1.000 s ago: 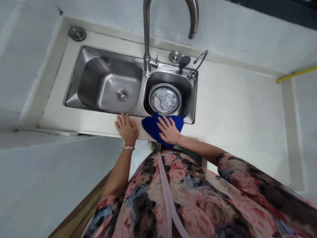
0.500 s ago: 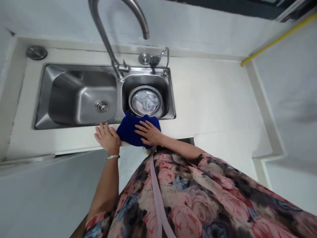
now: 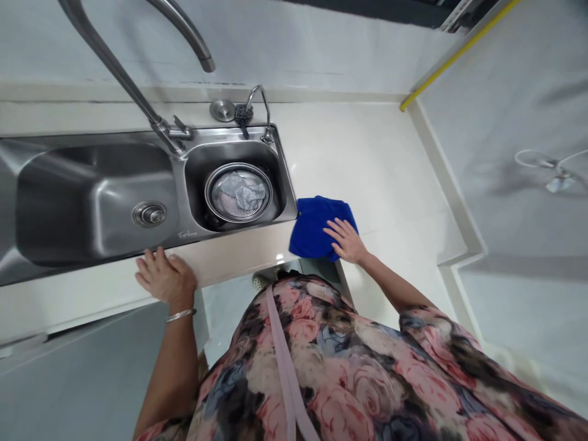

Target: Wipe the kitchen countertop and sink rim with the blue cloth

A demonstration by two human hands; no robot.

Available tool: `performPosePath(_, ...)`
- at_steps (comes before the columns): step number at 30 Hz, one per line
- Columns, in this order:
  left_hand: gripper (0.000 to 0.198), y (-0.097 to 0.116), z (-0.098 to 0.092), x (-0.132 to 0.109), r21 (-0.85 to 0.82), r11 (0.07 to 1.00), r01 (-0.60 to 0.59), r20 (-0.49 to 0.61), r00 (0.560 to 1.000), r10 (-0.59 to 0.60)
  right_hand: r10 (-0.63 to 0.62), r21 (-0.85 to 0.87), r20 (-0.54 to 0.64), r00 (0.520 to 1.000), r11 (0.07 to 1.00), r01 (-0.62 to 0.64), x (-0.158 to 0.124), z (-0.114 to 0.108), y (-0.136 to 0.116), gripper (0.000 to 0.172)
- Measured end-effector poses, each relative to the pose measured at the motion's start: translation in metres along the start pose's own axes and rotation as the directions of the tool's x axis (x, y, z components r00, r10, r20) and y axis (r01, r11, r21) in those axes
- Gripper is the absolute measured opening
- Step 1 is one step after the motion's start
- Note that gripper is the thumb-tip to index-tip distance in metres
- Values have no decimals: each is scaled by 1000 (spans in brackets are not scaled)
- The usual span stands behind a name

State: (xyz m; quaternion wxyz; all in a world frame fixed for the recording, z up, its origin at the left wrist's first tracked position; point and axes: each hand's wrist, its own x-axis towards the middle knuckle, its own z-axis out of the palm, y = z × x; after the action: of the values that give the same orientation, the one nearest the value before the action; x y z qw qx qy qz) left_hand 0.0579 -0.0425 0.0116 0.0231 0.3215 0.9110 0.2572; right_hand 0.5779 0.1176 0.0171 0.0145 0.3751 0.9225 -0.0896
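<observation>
My right hand (image 3: 346, 241) lies flat, fingers spread, on a blue cloth (image 3: 316, 223) that rests on the pale counter (image 3: 386, 177) just right of the sink. My left hand (image 3: 163, 275) rests palm down on the counter's front edge in front of the steel double sink (image 3: 179, 184), holding nothing; a metal bangle sits on its wrist. The small right basin holds a round steel strainer basket (image 3: 239, 193) with a crumpled grey piece inside.
A tall curved faucet (image 3: 133, 67) rises behind the sink divider. A small second tap (image 3: 260, 107), a dark scrubber (image 3: 241, 113) and a round metal cap (image 3: 223, 110) stand at the sink's back rim. A yellow pipe (image 3: 454, 55) runs along the right wall.
My right hand has slid the blue cloth rightwards, from the front of the small basin to the counter right of the sink. The view has swung to the right; my left hand stays on the edge.
</observation>
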Motion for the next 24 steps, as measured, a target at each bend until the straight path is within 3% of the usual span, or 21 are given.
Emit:
performPosePath(2, 62, 1, -1, 0, 3, 1000, 3, 1, 1000, -3, 150, -38, -62, 987, 988, -153, -27, -1, 29, 60)
performPosePath(4, 62, 2, -1, 0, 9, 1000, 3, 5, 1000, -3, 321, -61, -174, 931, 940, -336, -54, -4, 62, 60)
performPosePath(7, 62, 1, -1, 0, 15, 1000, 7, 6, 1000, -7, 460, -63, -262, 848, 869, -491, -86, -13, 105, 65)
performPosePath(10, 62, -1, 1, 1, 12, 1000, 4, -2, 1000, -4, 552, -70, -326, 767, 795, -602, -95, -18, 121, 65)
performPosePath(13, 62, -4, 3, 1, 10, 1000, -4, 2, 1000, 4, 563, -74, -339, 754, 783, -618, -94, -9, 99, 56)
performPosePath(19, 62, -6, 3, 0, 28, 1000, -13, 27, 1000, 12, 372, -85, -135, 918, 919, -385, -129, 18, -16, 26)
performPosePath(21, 63, -4, 2, 0, 41, 999, -9, 36, 999, 8, 382, -102, -96, 919, 915, -391, -137, 21, -40, 25)
performPosePath(24, 63, -2, 0, -1, 63, 998, 5, 58, 998, -8, 451, -93, -67, 890, 885, -456, -120, 19, -45, 28)
